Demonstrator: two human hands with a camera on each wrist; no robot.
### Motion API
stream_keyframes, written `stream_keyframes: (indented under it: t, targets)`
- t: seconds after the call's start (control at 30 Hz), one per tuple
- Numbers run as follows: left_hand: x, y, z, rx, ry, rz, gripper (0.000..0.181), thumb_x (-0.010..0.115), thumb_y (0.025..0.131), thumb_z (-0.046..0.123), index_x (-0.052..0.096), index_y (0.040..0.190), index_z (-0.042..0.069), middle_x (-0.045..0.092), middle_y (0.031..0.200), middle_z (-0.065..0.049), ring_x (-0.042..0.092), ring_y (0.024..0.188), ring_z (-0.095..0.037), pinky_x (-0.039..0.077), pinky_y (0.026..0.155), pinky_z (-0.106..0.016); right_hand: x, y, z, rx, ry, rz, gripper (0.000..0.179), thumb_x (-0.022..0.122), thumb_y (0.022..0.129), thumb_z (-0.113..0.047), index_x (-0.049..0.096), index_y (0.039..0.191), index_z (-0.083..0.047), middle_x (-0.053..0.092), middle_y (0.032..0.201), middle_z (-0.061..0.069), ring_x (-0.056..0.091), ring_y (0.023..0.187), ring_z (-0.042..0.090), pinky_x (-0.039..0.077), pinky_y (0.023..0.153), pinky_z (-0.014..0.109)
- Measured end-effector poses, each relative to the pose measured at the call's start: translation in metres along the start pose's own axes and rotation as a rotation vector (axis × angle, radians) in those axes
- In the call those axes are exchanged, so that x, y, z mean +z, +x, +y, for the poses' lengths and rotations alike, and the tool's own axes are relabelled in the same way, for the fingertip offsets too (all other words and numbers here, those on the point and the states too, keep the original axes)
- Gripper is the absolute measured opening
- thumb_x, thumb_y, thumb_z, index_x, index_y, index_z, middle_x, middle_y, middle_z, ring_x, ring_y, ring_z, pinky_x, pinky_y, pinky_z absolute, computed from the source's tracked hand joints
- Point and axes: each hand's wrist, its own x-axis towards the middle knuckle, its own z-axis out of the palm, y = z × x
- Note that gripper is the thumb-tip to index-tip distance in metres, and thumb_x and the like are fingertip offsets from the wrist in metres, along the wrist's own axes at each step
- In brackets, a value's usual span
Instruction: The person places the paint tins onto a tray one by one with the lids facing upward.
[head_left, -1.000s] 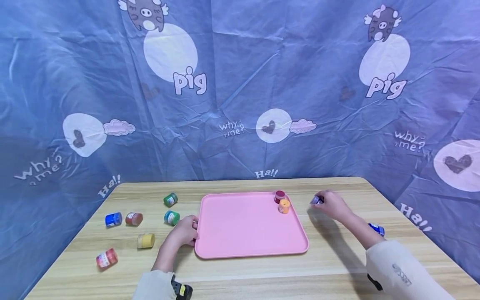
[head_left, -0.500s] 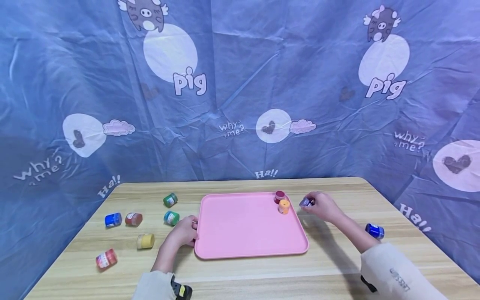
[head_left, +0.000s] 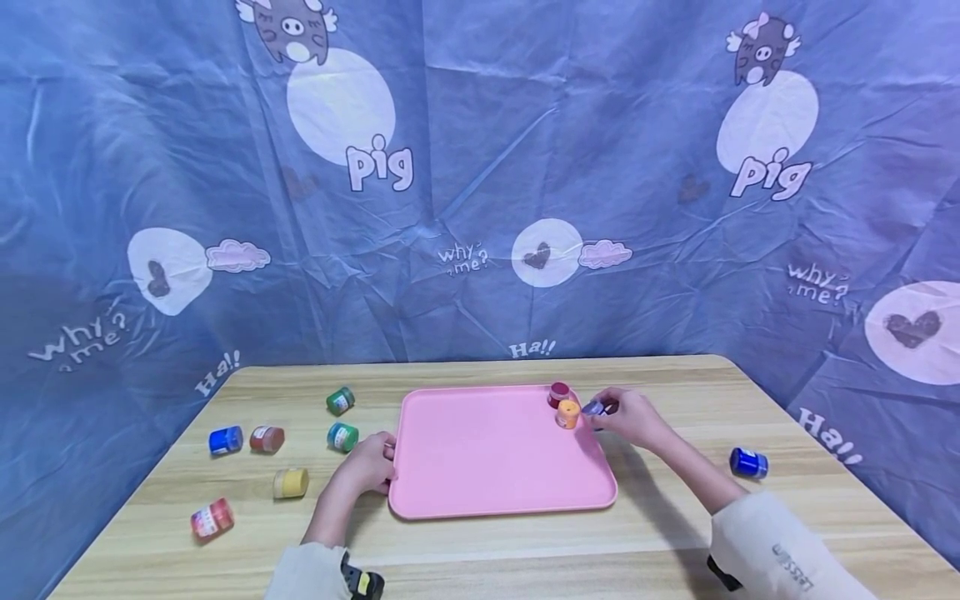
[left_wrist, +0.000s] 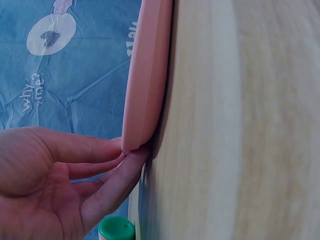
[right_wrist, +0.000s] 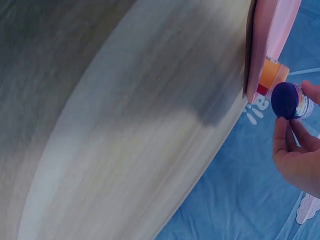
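Observation:
My left hand (head_left: 369,463) pinches the left rim of a pink tray (head_left: 495,467); in the left wrist view its thumb lies on one side of the rim and the fingers on the other. Between the thumb and fingertips of my right hand (head_left: 633,417) is a small paint jar (right_wrist: 286,101) with a dark purple-blue lid and a printed label. It hovers at the tray's right edge, close to an orange jar (head_left: 567,414) standing on the tray. Behind the orange one, a dark red jar (head_left: 558,394) stands in the tray's far right corner.
On the table left of the tray lie two green jars (head_left: 341,401), a blue jar (head_left: 226,440), a brown jar (head_left: 267,438), a yellow jar (head_left: 291,482) and a red jar (head_left: 213,520). A dark blue jar (head_left: 748,462) lies at the right. A blue cloth (head_left: 480,183) hangs behind.
My right hand has carried the purple-blue jar leftward, from beside the tray to its right edge. The left hand keeps its grip on the tray, which stays put.

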Motion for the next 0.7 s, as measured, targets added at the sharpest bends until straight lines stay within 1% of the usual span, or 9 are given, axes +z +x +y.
stream_keyframes:
  t: [0.1,0.23,0.37,0.57,0.7]
  targets:
    - [0.0,0.0,0.001,0.004,-0.006,-0.003,0.047,0.049,0.072,-0.022,0.042,0.118,-0.017,0.05,0.091,-0.018,0.057,0.071,-0.025,0.054,0.058,-0.034,0.002,-0.001,-0.002,0.011,0.03,-0.011,0.027,0.074,0.072,-0.009,0.063,0.092,0.005,0.061,0.075,0.004,0.054,0.067,0.015,0.045,0.059,0.028]
    - [0.0,0.0,0.001,0.008,-0.007,-0.007,0.047,0.049,0.072,-0.022,0.042,0.119,-0.017,0.05,0.091,-0.018,0.057,0.071,-0.025,0.054,0.057,-0.035,0.004,-0.003,-0.006,0.037,0.092,-0.045,0.029,0.074,0.072,-0.008,0.061,0.094,0.006,0.061,0.077,0.005,0.056,0.07,0.017,0.048,0.061,0.027]
    - [0.0,0.001,0.0,0.01,-0.001,-0.005,0.047,0.051,0.072,-0.021,0.042,0.118,-0.017,0.05,0.091,-0.018,0.057,0.071,-0.025,0.054,0.057,-0.034,0.006,-0.004,-0.008,0.061,0.126,-0.075,0.03,0.074,0.072,-0.007,0.06,0.095,0.007,0.061,0.08,0.006,0.057,0.074,0.019,0.049,0.063,0.027]
    - [-0.001,0.0,0.0,0.012,-0.006,-0.006,0.046,0.05,0.072,-0.022,0.042,0.118,-0.018,0.05,0.091,-0.018,0.057,0.07,-0.025,0.054,0.057,-0.034,0.011,-0.007,-0.008,0.082,0.161,-0.101,0.031,0.074,0.07,-0.005,0.059,0.095,0.006,0.061,0.082,0.008,0.057,0.077,0.021,0.049,0.066,0.029]
    - [-0.001,0.0,0.0,0.013,-0.012,-0.01,0.047,0.05,0.071,-0.022,0.042,0.118,-0.018,0.05,0.091,-0.019,0.057,0.071,-0.025,0.054,0.058,-0.035,0.014,-0.008,-0.007,0.082,0.168,-0.117,0.034,0.075,0.069,-0.005,0.058,0.096,0.005,0.06,0.085,0.008,0.058,0.08,0.022,0.05,0.07,0.032]
